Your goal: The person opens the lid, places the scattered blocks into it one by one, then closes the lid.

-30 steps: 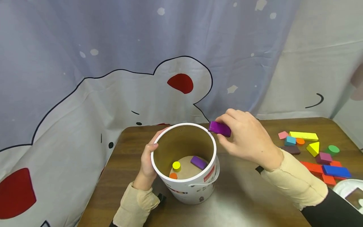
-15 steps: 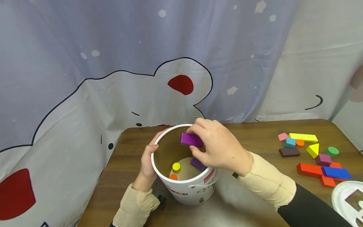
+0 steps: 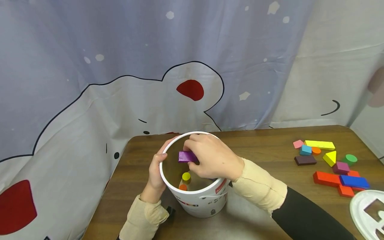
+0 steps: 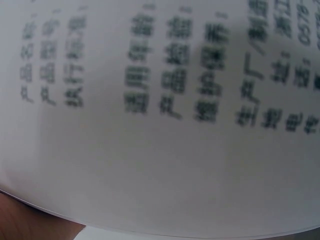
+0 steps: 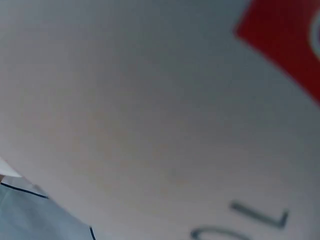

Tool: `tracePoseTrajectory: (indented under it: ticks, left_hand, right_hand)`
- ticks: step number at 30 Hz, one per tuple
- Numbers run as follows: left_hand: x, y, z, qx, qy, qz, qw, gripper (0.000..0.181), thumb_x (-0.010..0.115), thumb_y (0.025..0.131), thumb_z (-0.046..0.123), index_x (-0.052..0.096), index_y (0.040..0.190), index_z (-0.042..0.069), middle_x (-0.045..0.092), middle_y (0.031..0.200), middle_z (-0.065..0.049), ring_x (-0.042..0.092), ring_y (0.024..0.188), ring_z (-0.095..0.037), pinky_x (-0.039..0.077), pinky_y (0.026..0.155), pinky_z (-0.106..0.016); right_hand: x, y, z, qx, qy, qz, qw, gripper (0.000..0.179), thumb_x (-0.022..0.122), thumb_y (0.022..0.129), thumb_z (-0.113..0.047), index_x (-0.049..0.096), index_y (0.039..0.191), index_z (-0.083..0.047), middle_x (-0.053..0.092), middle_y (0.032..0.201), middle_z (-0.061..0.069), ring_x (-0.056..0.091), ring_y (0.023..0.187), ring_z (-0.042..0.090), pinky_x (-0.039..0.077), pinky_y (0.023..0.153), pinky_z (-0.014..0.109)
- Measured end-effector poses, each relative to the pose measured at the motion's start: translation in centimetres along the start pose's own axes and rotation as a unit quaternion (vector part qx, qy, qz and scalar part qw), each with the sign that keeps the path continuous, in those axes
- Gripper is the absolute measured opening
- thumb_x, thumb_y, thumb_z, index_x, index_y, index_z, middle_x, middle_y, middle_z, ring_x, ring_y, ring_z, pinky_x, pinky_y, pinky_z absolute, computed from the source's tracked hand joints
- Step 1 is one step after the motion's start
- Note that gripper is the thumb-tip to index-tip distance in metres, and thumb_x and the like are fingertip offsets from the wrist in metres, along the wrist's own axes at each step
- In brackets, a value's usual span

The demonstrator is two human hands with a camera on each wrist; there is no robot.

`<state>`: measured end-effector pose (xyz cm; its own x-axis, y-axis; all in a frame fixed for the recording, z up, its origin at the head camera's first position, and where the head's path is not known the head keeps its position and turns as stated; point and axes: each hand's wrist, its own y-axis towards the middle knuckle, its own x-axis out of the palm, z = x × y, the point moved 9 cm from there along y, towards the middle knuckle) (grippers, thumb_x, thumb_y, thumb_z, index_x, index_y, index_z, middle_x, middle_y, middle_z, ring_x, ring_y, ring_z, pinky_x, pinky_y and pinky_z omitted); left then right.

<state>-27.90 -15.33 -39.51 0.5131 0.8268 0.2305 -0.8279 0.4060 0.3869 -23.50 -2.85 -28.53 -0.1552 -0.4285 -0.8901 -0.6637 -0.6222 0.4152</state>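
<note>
The left hand (image 3: pixel 156 171) is gripping a smooth bucket (image 3: pixel 199 204) at nine o'clock; the right hand (image 3: pixel 210 156) is pinching a purple cuboid (image 3: pixel 186 156).

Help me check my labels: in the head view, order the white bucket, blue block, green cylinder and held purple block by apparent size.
White bucket
Blue block
Purple block and green cylinder: unsure; they look close, and the right hand hides part of the former.
</note>
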Motion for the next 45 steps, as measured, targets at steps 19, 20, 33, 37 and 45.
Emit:
tracePoseTrajectory:
  ticks: [19, 20, 33, 37, 45]
  left_hand:
    - [0.5, -0.2, 0.8, -0.015, 0.017, 0.023, 0.9995, 0.063, 0.023, 0.097, 0.022, 0.039, 0.155, 0.007, 0.049, 0.151, -0.007, 0.047, 0.139, -0.023, 0.035, 0.118, -0.049]
    - [0.5, -0.2, 0.8, -0.015, 0.017, 0.024, 0.9995, 0.063, 0.023, 0.097, 0.022, 0.039, 0.155, 0.007, 0.049, 0.151, -0.007, 0.047, 0.138, -0.023, 0.035, 0.118, -0.049]
    - [1.0, -0.1, 1.3, -0.006, 0.026, 0.02, 0.9995, 0.064, 0.02, 0.096, 0.019, 0.041, 0.155, 0.005, 0.05, 0.151, -0.008, 0.047, 0.139, -0.024, 0.037, 0.117, -0.047]
    - [0.8, -0.2, 1.1, -0.007, 0.026, 0.022, 0.9994, 0.063, 0.021, 0.097, 0.021, 0.04, 0.155, 0.006, 0.05, 0.152, -0.008, 0.047, 0.14, -0.024, 0.037, 0.117, -0.047]
    - [0.5, -0.2, 0.7, -0.008, 0.02, 0.018, 0.9996, 0.064, 0.019, 0.097, 0.019, 0.04, 0.156, 0.007, 0.05, 0.152, -0.007, 0.047, 0.139, -0.024, 0.036, 0.117, -0.048]
  right_hand:
    - [2.7, -0.5, 0.5, 0.039, -0.04, -0.129, 0.99, 0.011, 0.077, 0.079, -0.017, 0.068, 0.082, -0.023, 0.058, 0.078, -0.009, 0.057, 0.07, 0.011, 0.05, 0.067, 0.031]
    - [2.8, -0.6, 0.6, 0.043, -0.04, -0.133, 0.9894, 0.011, 0.077, 0.079, -0.017, 0.068, 0.081, -0.024, 0.058, 0.078, -0.01, 0.057, 0.07, 0.011, 0.049, 0.066, 0.031]
    - [3.0, -0.8, 0.8, 0.055, -0.042, -0.151, 0.9861, 0.012, 0.076, 0.078, -0.015, 0.067, 0.077, -0.024, 0.057, 0.076, -0.01, 0.057, 0.07, 0.013, 0.05, 0.062, 0.035]
    - [3.1, -0.7, 0.7, 0.055, -0.039, -0.153, 0.9859, 0.011, 0.076, 0.078, -0.015, 0.068, 0.078, -0.023, 0.058, 0.076, -0.01, 0.058, 0.07, 0.013, 0.05, 0.063, 0.035]
    - [3.0, -0.7, 0.7, 0.052, -0.045, -0.152, 0.986, 0.01, 0.077, 0.078, -0.017, 0.069, 0.08, -0.023, 0.058, 0.077, -0.009, 0.058, 0.071, 0.013, 0.05, 0.065, 0.034]
